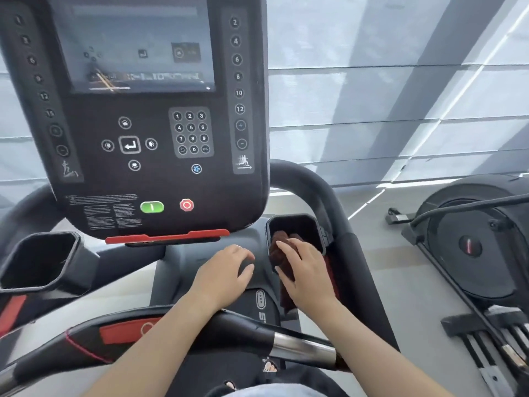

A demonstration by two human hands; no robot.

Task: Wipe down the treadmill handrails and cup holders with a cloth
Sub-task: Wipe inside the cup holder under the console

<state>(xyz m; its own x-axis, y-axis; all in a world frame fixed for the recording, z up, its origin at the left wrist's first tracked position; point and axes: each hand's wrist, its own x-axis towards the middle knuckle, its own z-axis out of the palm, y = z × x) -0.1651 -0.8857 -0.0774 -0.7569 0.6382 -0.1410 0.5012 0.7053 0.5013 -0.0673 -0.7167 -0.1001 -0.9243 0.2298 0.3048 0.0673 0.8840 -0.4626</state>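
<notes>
Nearest the wearer, the front crossbar (286, 339) with its chrome sensor section runs under both forearms, restricting how far the elbows can drop. Beyond it, the left hand (221, 275) rests palm down on the grey centre housing (183, 259), fingers loosely curled and holding nothing. The right hand (305, 270) presses the dark red cloth (279, 253) over the near rim of the right cup holder (294, 224); its fingers (286, 247) lie nearly flat on the fabric, pinning it rather than gripping it, and part of the cloth hangs down below the palm.

Hazards: a flat hold may let the cloth slide into the cup holder or fall off the rim. The stop button (186, 205) and start button (152, 207) sit just above the left hand; a careless lift could press one.

Clearance: the right handrail (337, 213) curves closely round the cup holder's far and right sides, leaving little room there. The left cup holder (40, 259) stands well apart, with no cloth in it. The console (143, 110) overhangs the work area
</notes>
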